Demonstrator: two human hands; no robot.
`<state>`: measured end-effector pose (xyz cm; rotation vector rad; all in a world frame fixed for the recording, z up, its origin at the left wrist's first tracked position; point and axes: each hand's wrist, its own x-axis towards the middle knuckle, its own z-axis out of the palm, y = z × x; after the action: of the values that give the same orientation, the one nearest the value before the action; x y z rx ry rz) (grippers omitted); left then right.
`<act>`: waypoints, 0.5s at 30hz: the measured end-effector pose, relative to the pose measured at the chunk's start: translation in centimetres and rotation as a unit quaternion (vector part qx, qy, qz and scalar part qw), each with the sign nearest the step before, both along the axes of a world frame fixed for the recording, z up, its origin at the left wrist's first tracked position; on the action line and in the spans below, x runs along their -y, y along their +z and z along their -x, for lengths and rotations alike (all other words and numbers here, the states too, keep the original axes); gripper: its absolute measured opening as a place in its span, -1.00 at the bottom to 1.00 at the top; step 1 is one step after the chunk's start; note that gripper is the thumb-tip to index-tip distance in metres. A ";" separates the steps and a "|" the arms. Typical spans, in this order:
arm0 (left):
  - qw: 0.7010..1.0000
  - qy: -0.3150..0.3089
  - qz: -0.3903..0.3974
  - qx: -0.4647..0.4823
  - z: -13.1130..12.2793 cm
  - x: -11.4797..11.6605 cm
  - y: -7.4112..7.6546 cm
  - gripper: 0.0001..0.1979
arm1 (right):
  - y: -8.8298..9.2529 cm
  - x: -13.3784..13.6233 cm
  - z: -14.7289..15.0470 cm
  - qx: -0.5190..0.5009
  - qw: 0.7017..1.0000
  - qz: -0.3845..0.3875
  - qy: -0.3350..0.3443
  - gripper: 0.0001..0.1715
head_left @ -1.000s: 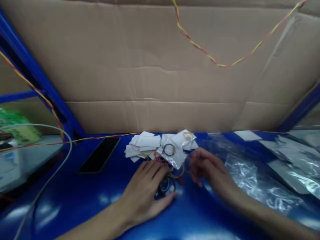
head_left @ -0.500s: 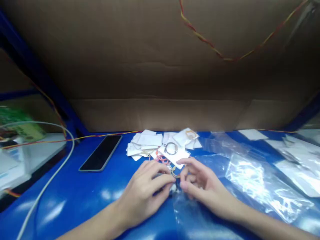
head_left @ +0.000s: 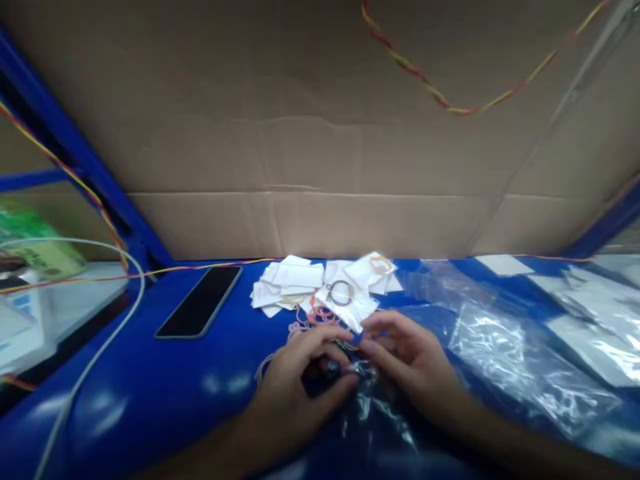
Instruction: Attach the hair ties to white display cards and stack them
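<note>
Both hands work close together at the middle of the blue table. My left hand (head_left: 305, 390) is curled, its thumb and fingers closed on the edge of a clear plastic bag (head_left: 383, 413). A small dark thing shows within its fingers, too blurred to name. My right hand (head_left: 407, 353) is curled just to the right, thumb and fingers bent together at the bag's top; what they hold is hidden. Just behind the hands lie thin cords, some pink and orange (head_left: 317, 313). Beyond them, a dark cord loop (head_left: 341, 293) lies on a white card among several cards (head_left: 295, 277).
A black-screened phone (head_left: 200, 303) lies to the left, beside a pale cable (head_left: 100, 360). More clear plastic bags (head_left: 500, 353) and white cards (head_left: 505, 265) spread to the right. A cardboard wall (head_left: 320, 153) with a hanging twisted red-yellow wire (head_left: 465, 111) closes off the back.
My left hand has shifted slightly and now has the bag's edge gathered in its fingers. The bag has bunched up between the hands. More of the pink cords shows behind my left hand.
</note>
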<state>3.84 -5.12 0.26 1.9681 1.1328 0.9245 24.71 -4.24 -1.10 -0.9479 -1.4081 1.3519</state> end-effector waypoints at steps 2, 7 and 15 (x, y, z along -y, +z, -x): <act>0.998 0.011 0.049 0.039 -0.1 -0.3 0.0 -0.67 | 0.0 0.1 -0.2 0.025 0.999 -0.022 0.006 -0.63; 0.998 0.052 0.029 0.034 0.4 -0.9 0.4 -0.87 | -0.1 0.1 -1.0 0.108 0.989 -0.097 0.003 -0.52; 0.999 0.038 -0.025 -0.016 0.5 -0.6 0.6 -0.80 | -0.1 -0.2 -1.4 0.213 0.933 -0.290 0.018 -0.71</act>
<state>3.36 -4.51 0.84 1.9997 1.2207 0.9721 26.15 -4.05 -1.25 -0.8331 -2.0129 0.6881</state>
